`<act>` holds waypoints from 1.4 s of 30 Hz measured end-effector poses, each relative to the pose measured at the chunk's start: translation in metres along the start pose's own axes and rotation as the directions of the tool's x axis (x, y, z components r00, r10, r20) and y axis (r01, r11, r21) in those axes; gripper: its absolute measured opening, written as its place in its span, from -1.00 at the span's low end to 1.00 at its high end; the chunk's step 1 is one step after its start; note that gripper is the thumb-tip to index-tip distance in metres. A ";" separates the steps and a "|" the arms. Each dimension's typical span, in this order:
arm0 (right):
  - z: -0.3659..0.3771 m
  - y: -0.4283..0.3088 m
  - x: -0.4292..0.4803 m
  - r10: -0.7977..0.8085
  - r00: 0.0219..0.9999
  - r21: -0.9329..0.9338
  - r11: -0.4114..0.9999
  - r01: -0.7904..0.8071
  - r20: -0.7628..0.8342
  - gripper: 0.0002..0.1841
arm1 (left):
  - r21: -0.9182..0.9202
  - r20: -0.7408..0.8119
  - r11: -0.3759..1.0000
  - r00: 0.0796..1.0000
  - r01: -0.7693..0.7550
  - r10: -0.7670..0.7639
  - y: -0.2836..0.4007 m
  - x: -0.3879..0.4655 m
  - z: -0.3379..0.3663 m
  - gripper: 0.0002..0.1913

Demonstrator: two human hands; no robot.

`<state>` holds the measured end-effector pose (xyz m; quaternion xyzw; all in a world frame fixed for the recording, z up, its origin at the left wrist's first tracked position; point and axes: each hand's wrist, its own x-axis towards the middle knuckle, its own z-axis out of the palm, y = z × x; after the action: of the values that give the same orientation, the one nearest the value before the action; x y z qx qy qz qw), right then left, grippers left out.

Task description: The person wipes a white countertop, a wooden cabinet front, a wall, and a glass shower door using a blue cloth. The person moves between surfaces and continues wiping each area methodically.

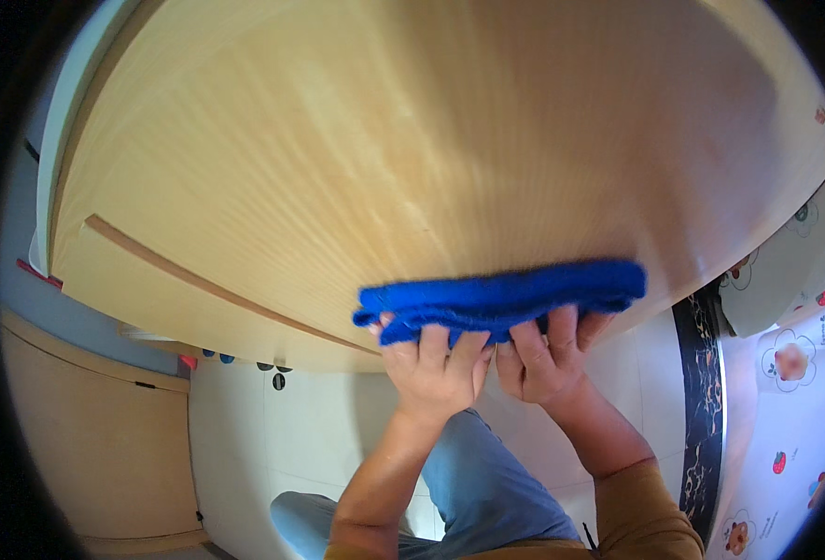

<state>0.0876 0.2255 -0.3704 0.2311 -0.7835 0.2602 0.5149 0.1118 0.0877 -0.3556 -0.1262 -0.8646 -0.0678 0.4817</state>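
A folded blue cloth [503, 294] lies flat against a large light wood-grain panel [300, 175], close to the panel's near edge. My left hand [440, 364] grips the left part of the cloth, with its fingers over the lower fold. Beside it, almost touching, my right hand [545, 350] holds the cloth's right part the same way. Some fingertips of both hands are hidden by the cloth. A long groove [223, 287] runs across the panel to the left of the cloth.
A wooden door [104, 434] stands at the lower left. Small round dark objects [279, 381] are on the tiled floor [230, 434]. At right are a black marbled strip [699, 406] and a white sheet printed with strawberries and cartoon figures [769, 434]. My legs are below the panel.
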 end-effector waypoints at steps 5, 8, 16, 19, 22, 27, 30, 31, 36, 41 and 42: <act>0.011 0.000 -0.009 -0.073 0.997 -0.008 0.997 0.073 0.032 -0.73 | -0.051 0.006 0.999 1.000 0.011 -0.011 -0.012 -0.025 0.014 -0.85; 0.022 0.006 -0.069 -0.129 0.967 0.005 0.991 0.131 0.220 -0.75 | -0.042 0.209 0.998 0.978 0.038 -0.029 -0.018 -0.091 0.031 -0.83; 0.030 -0.019 -0.091 -0.166 0.906 -0.003 0.983 0.182 0.388 -0.71 | 0.020 0.302 0.988 0.941 0.155 -0.154 -0.025 -0.123 0.020 -0.80; 0.036 -0.037 -0.033 -0.146 0.975 0.036 0.989 0.142 0.169 -0.71 | -0.011 0.130 0.979 0.971 0.205 -0.202 -0.040 -0.076 0.008 -0.76; 0.040 -0.050 0.001 -0.137 0.990 0.053 0.989 0.136 0.029 -0.71 | 0.028 -0.032 0.978 0.978 0.206 -0.205 -0.051 -0.047 0.002 -0.71; 0.052 -0.036 -0.047 -0.214 0.963 0.022 0.977 0.214 0.163 -0.72 | -0.009 0.149 0.991 0.980 0.136 -0.133 -0.055 -0.097 0.018 -0.70; 0.054 -0.025 -0.102 -0.240 0.916 0.025 0.969 0.245 0.323 -0.73 | 0.011 0.311 0.996 0.946 0.093 -0.092 -0.056 -0.155 0.035 -0.76; 0.053 -0.022 -0.113 -0.259 0.869 0.026 0.962 0.273 0.421 -0.72 | 0.005 0.305 0.999 0.952 0.041 -0.040 -0.057 -0.170 0.038 -0.78; 0.046 -0.026 -0.098 -0.262 0.895 0.006 0.960 0.279 0.361 -0.71 | 0.004 0.294 0.998 0.953 0.070 -0.068 -0.054 -0.162 0.033 -0.77; 0.061 -0.035 -0.052 -0.204 0.979 0.034 0.978 0.204 -0.002 -0.71 | -0.091 -0.029 0.991 0.994 0.100 -0.103 -0.052 -0.107 0.039 -0.68; 0.064 -0.035 -0.057 -0.180 0.984 0.029 0.983 0.179 0.011 -0.71 | -0.086 -0.052 0.993 0.995 0.077 -0.082 -0.055 -0.108 0.045 -0.68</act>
<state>0.0861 0.1632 -0.4383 0.3098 -0.7593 0.2221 0.5275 0.1135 0.0291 -0.4712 -0.1096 -0.8517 -0.1266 0.4965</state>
